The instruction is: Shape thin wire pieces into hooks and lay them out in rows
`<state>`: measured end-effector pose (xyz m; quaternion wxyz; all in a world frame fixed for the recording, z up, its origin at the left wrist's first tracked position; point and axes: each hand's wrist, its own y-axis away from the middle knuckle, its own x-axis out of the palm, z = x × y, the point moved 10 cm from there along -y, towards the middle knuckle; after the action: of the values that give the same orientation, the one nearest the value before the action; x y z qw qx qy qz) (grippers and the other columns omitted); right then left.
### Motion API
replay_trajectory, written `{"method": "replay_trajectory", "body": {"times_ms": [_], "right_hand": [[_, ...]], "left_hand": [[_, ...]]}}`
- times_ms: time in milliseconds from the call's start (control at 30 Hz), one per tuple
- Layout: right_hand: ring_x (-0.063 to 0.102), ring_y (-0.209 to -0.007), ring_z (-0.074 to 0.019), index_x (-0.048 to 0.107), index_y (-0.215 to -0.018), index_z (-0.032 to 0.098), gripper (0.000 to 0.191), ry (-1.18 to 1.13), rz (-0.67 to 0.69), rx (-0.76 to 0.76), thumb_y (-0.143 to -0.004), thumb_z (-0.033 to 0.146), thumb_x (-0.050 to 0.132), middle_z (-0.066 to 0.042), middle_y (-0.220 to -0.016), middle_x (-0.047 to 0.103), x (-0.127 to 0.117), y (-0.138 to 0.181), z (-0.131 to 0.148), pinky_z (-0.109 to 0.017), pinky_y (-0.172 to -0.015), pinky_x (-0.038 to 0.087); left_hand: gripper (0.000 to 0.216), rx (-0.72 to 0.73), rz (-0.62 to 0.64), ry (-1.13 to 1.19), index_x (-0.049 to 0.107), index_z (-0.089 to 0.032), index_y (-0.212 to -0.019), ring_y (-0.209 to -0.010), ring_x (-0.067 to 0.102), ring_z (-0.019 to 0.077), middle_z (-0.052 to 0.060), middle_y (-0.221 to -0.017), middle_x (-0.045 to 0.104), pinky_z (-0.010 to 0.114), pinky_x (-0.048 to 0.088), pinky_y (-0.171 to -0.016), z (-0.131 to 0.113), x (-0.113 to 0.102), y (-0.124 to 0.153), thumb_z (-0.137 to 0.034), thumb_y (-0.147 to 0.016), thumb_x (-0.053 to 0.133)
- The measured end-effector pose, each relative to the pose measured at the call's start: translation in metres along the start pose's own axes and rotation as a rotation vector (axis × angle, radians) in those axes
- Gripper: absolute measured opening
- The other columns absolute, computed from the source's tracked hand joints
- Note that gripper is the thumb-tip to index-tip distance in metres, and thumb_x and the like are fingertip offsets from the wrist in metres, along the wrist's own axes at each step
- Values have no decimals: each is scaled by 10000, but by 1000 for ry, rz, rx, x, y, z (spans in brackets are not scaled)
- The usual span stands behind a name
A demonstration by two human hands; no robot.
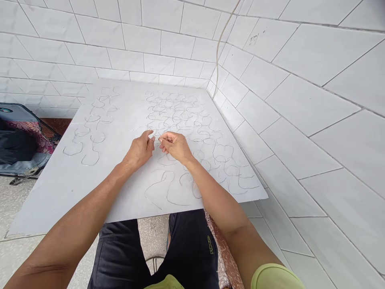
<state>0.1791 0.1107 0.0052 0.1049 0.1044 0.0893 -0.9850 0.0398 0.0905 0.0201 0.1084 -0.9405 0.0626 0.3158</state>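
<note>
A large white board (54,192) rests over my knees. Thin bent wires lie on it in curly loops: a small group (90,132) at the left, a dense group (186,116) at the middle and right. My left hand (140,150) and my right hand (176,146) meet near the board's middle. Both have their fingers pinched together, fingertips almost touching each other. They seem to grip a thin wire piece between them, too fine to see clearly.
White tiled walls (300,100) close in behind and to the right of the board. A thin cable (219,48) hangs down the corner. Bags and folded cloth (21,140) lie on the speckled floor at the left.
</note>
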Motion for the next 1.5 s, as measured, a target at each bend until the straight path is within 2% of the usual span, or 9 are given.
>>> {"method": "replay_trajectory", "body": {"times_ms": [267, 400, 533, 733, 900, 1133, 1267, 1367, 1500], "right_hand": [[608, -624, -130, 678, -806, 214, 168, 13, 37, -27, -923, 324, 626, -10, -733, 670, 5, 4, 6, -234, -510, 457], [604, -621, -127, 675, -803, 213, 172, 30, 53, -14, -920, 330, 626, -7, -727, 668, 9, 4, 3, -234, -517, 457], [591, -603, -127, 686, -822, 219, 174, 36, 40, 19, -922, 351, 634, -17, -749, 686, 7, 2, -3, -233, -483, 432], [602, -629, -138, 682, -826, 222, 165, 32, 8, 28, -917, 350, 628, -25, -756, 677, 3, 1, -4, -233, -476, 427], [568, -631, -130, 627, -768, 225, 166, 96, 40, -45, -911, 274, 557, -6, -751, 637, 8, 6, 5, -234, -482, 371], [442, -566, -128, 602, -777, 236, 207, 189, 14, -101, -953, 297, 511, 16, -662, 509, 7, 8, 10, -262, -496, 306], [370, -568, -125, 492, -693, 223, 258, 282, 11, -202, -949, 219, 462, 27, -626, 404, 10, 9, 20, -276, -546, 304], [375, -576, -126, 493, -711, 225, 240, 263, 12, -192, -949, 223, 463, 29, -634, 414, 11, 9, 18, -272, -550, 311], [378, -571, -120, 470, -709, 226, 230, 207, 5, -197, -938, 213, 459, 30, -644, 417, 12, 10, 18, -261, -537, 313]], "left_hand": [[523, 51, 21, -56, 484, -158, -1534, -505, 566, 130, 25, -757, 655, 264, 471, -543, -4, 1, 4, -257, -1033, 374], [530, -8, 49, -49, 488, -157, -1539, -484, 568, 136, 45, -771, 682, 270, 463, -512, 4, 5, 2, -346, -1065, 344], [562, -13, 29, -20, 477, -131, -1522, -554, 618, 151, 73, -838, 720, 285, 510, -580, 4, 4, 1, -454, -1078, 359], [415, 31, -69, 109, 595, -181, -1360, -613, 632, 144, 74, -921, 728, 257, 509, -561, -2, -4, 1, -380, -1061, 389], [368, 64, -47, 99, 692, -191, -1232, -621, 623, 141, 51, -862, 708, 261, 520, -588, -2, -2, 0, -308, -1025, 410], [469, 35, 2, 111, 626, -190, -1398, -629, 616, 141, 48, -880, 688, 271, 525, -598, 3, 3, 1, -261, -1012, 370], [433, 43, 23, 88, 623, -196, -1364, -626, 614, 149, 37, -842, 679, 283, 522, -619, 1, 5, 2, -270, -1015, 378], [371, 49, 3, 120, 557, -207, -1345, -629, 623, 153, 30, -836, 687, 282, 515, -611, -2, 2, 2, -339, -1041, 388], [235, 65, -18, 155, 546, -227, -1190, -629, 623, 144, 29, -852, 700, 268, 506, -594, -7, -2, 3, -352, -1045, 409]]}}
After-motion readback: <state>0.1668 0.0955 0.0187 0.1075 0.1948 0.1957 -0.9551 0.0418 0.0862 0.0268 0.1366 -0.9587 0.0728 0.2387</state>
